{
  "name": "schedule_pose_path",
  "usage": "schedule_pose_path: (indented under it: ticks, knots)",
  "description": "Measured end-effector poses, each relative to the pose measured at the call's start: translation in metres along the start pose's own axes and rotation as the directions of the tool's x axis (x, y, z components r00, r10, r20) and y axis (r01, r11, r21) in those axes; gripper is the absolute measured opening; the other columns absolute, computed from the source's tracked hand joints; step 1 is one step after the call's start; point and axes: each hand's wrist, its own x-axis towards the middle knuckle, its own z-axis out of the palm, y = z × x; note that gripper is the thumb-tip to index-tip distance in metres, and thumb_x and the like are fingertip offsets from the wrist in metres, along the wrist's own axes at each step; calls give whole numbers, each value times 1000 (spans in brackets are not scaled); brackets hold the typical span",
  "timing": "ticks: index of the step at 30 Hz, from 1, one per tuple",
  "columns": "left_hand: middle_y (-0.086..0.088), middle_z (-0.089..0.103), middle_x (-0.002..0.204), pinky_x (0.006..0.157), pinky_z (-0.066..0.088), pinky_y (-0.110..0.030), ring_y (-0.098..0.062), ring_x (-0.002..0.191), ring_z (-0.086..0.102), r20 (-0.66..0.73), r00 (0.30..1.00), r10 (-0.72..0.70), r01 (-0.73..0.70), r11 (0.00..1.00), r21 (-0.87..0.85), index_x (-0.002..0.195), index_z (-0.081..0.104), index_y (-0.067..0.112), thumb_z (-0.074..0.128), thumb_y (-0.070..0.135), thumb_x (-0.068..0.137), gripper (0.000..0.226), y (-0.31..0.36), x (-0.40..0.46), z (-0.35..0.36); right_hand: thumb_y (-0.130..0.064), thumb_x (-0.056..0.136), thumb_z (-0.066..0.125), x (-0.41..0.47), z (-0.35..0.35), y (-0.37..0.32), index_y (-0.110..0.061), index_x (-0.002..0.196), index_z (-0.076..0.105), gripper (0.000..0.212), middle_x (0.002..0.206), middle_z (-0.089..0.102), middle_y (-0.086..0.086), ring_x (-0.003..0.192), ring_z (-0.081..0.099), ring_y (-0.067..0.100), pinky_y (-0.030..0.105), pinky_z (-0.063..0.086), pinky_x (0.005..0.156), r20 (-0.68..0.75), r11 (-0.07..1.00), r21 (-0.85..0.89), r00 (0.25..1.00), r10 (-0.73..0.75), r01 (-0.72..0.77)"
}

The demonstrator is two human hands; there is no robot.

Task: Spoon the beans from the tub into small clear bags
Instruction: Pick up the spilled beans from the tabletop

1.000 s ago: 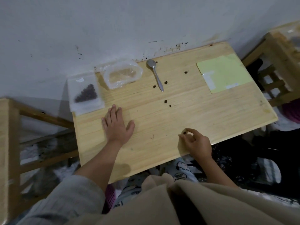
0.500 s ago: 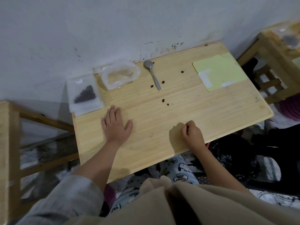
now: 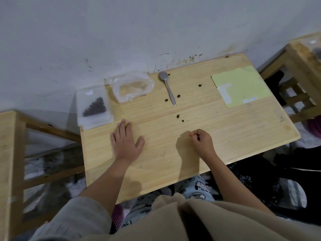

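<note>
- The wooden table stands against a pale, speckled wall; no writing on anything can be read.
- A light green sheet lies flat at the far right of the table, with white patches whose print is too small to tell.
- The left hand rests palm down on the wood, fingers straight and slightly spread, just beside the filled bag.
- The right hand sits curled into a loose fist on the table, thumb meeting forefinger; whether anything is pinched there cannot be told.
- A small clear bag lies flat at the far left corner, holding a dark triangular heap of beans.
- The clear plastic tub sits by the wall, between the bag and the spoon; it looks nearly empty.
- A metal spoon lies bowl toward the wall.
- Loose dark beans are scattered around the spoon handle and mid-table.
</note>
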Motion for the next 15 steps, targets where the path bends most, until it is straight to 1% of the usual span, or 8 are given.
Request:
schedule_pose_path:
  ticks: [2, 4, 6, 9, 10, 12, 15]
  knots:
    - [-5, 20, 157, 114, 10, -55, -25, 145, 14, 0, 1000, -2, 2, 1000, 0, 144, 32, 13, 30, 61, 81, 80, 0, 0, 0, -5, 92, 43, 4, 2, -3, -11, 84, 60, 20, 52, 44, -3, 38, 33, 3, 12, 27, 38, 1, 1000, 20, 1000, -2, 2]
    - [-6, 22, 156, 114, 11, -55, -26, 144, 16, -4, 1000, -2, 2, 1000, 3, 144, 33, 13, 32, 61, 81, 79, 0, 0, 0, -4, 92, 43, 10, 6, -5, -10, 85, 60, 19, 51, 43, -2, 32, 33, 3, 11, 26, 37, 10, 999, 32, 1000, -9, 9]
    - [-6, 23, 156, 113, 13, -56, -26, 144, 17, -7, 1000, -2, 2, 1000, 11, 143, 34, 13, 34, 60, 81, 78, 0, 0, 0, -3, 92, 43, 16, 9, -6, -10, 87, 61, 20, 53, 45, 1, 33, 33, 4, 13, 27, 38, 32, 999, 43, 999, -10, 8]
    - [-5, 24, 155, 113, 15, -56, -26, 143, 18, 0, 1000, 1, -1, 1000, 24, 143, 34, 13, 37, 59, 82, 76, 0, 0, 0, 1, 90, 39, 23, 13, -9, -6, 94, 65, 27, 65, 59, 3, 43, 42, 3, 18, 34, 44, 77, 991, 128, 997, 29, -38]
    - [-5, 24, 155, 113, 16, -56, -25, 143, 18, 2, 1000, 1, -1, 1000, 25, 143, 34, 13, 37, 59, 83, 76, 0, 0, 0, 2, 89, 38, 26, 14, -11, -6, 94, 66, 29, 68, 61, 1, 49, 45, 7, 20, 36, 45, 89, 984, 166, 995, 52, -66]
    - [-5, 25, 155, 113, 16, -56, -25, 143, 19, 3, 1000, 0, 0, 1000, 25, 142, 34, 13, 38, 59, 82, 75, 0, 0, 0, 4, 88, 37, 30, 14, -17, -10, 88, 65, 32, 70, 60, 0, 54, 45, 12, 22, 36, 46, 93, 969, 223, 992, 86, -105]
    - [-5, 24, 155, 112, 16, -55, -25, 143, 18, 12, 1000, -4, 4, 999, 39, 143, 34, 13, 38, 59, 83, 76, 0, 1, 0, 4, 86, 37, 35, 13, -23, -11, 83, 62, 29, 86, 63, -5, 66, 52, 9, 21, 41, 58, 40, 976, 203, 996, 78, -84]
